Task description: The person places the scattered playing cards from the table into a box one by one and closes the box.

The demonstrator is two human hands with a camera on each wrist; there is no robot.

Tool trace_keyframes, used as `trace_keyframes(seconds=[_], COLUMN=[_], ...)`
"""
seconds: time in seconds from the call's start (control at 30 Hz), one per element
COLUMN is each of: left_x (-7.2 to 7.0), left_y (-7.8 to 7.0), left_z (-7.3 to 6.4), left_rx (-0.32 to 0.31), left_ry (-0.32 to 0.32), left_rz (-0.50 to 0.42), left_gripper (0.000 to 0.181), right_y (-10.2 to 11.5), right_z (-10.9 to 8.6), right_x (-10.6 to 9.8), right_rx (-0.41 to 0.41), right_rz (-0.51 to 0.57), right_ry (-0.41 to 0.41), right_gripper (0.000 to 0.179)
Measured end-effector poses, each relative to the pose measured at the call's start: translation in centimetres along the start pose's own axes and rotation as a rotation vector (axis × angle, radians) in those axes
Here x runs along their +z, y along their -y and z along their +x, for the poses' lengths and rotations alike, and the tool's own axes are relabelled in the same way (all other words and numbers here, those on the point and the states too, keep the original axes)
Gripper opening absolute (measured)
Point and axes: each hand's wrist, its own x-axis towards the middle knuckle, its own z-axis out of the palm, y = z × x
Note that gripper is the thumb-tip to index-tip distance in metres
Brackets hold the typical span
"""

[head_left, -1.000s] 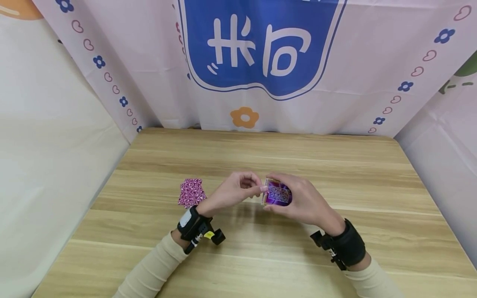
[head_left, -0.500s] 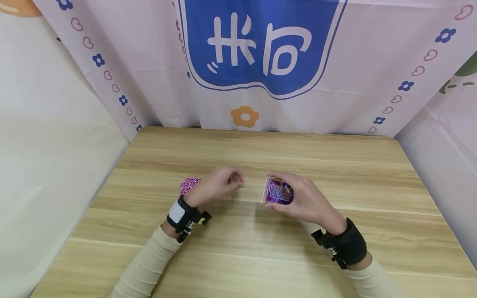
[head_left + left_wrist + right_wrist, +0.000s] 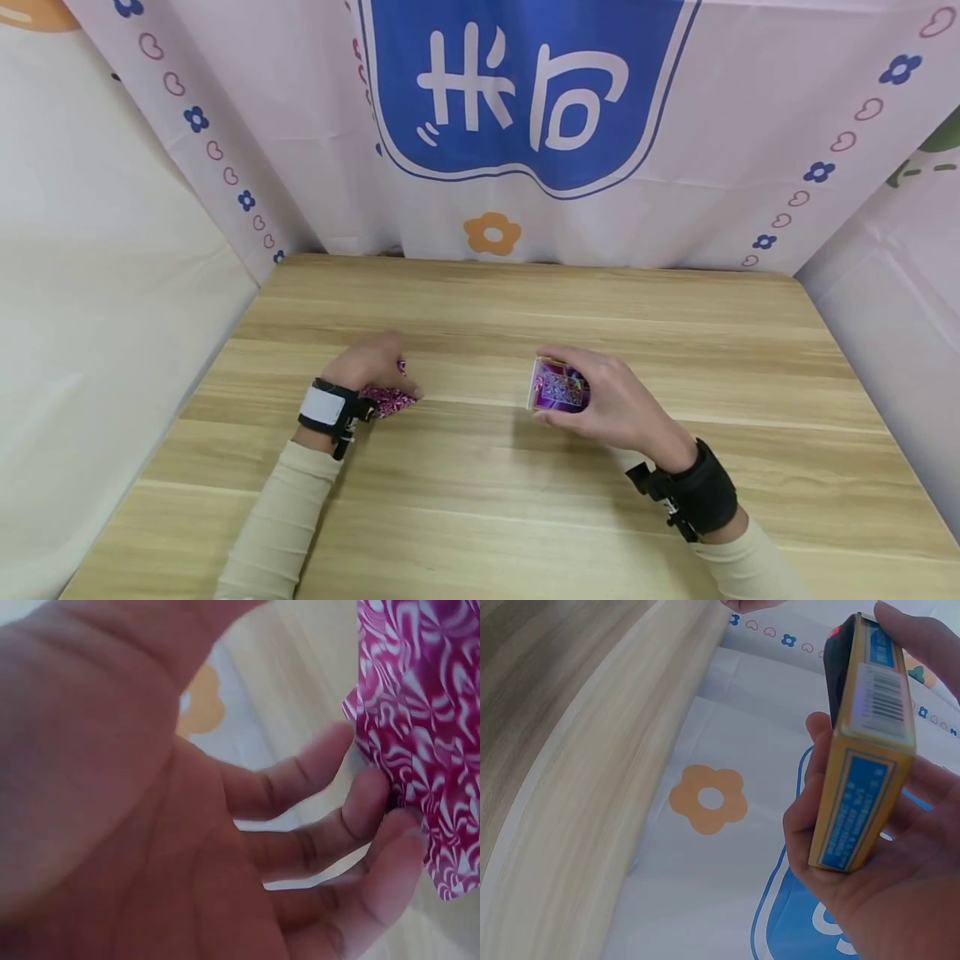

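Note:
A loose stack of cards with pink-and-white swirled backs (image 3: 390,402) lies on the left part of the table. Over it is my left hand (image 3: 366,360), thumb and fingers spread apart across the stack. In the left wrist view, bent fingertips (image 3: 367,799) meet the edge of the patterned cards (image 3: 427,712). My right hand (image 3: 626,404) grips a small purple card box (image 3: 561,387) by its two long sides. The right wrist view shows that box's gold edges, blue panels and a barcode (image 3: 881,701).
Both hands are over a wood-grain table (image 3: 465,500). A white cloth with a blue emblem (image 3: 525,100) hangs along its far edge, and pale cloth (image 3: 97,317) closes off the left side. Each wrist wears a black strap with a camera.
My left hand has moved left from the box's left end to the stack of cards. The right hand and the box have stayed nearly still.

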Motion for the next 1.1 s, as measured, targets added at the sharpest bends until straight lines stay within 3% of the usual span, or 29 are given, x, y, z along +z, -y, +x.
trace_keyframes(seconds=[0.23,0.4,0.73,0.87,0.97,1.1], left_x=[-0.60,-0.74,-0.57,-0.54,-0.44,-0.15], left_y=[0.03,0.02,0.00,-0.06,-0.05,0.05], left_z=[-0.39,-0.71,-0.81,-0.74,-0.63,-0.18], left_rx=[-0.053,-0.061,-0.113,-0.128,-0.115,-0.020], left_ry=[0.076,0.082,0.049,0.043,0.028,0.006], left_rz=[-0.064,-0.074,-0.023,0.055,0.098,0.108], left_gripper=[0.061,0.060,0.062,0.077,0.077,0.067], right_y=[-0.10,-0.08,0.08,0.11,0.16,0.20], right_z=[-0.07,-0.03,-0.15,-0.17,-0.17,-0.13], right_x=[-0.01,-0.06,-0.08,-0.05,-0.09,-0.13], right_rx=[0.001,-0.008,-0.013,-0.012,-0.010,-0.010], right_rz=[-0.003,-0.010,-0.003,0.000,0.001,-0.002], right_ry=[-0.005,-0.005,-0.008,-0.002,-0.001,-0.001], right_gripper=[0.077,0.077,0.077,0.076,0.075,0.075])
